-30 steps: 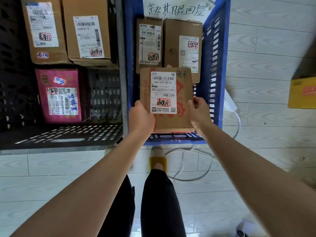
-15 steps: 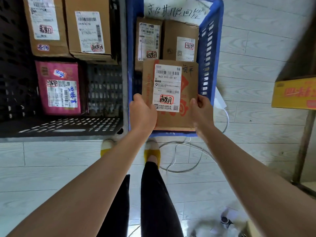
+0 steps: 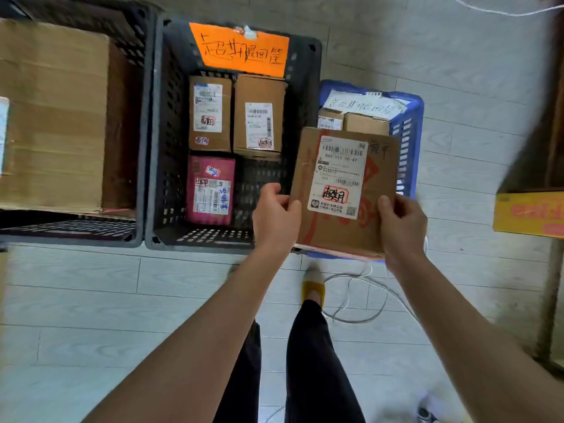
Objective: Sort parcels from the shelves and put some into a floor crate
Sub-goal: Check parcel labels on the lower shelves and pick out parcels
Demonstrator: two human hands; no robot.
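Three crates: black crate (image 3: 70, 230), grey crate (image 3: 158, 132), blue crate (image 3: 409, 141). Six parcels (image 3: 259, 117): three in grey, two in blue, one held parcel (image 3: 341, 190). Two signs (image 3: 241, 50). One big carton (image 3: 52, 117).

Parcel (image 3: 341, 190) hides most of the blue crate (image 3: 409, 138); of the two boxes (image 3: 366, 124) inside, only the top edges show. Left hand (image 3: 274, 218) and right hand (image 3: 399, 224): fingertips are behind the parcel. Label fine print is too small to read. Big carton (image 3: 55, 117) is cut by the left edge, yellow box (image 3: 531, 213) by the right edge. Shoe (image 3: 427, 413) at bottom right is blurred.
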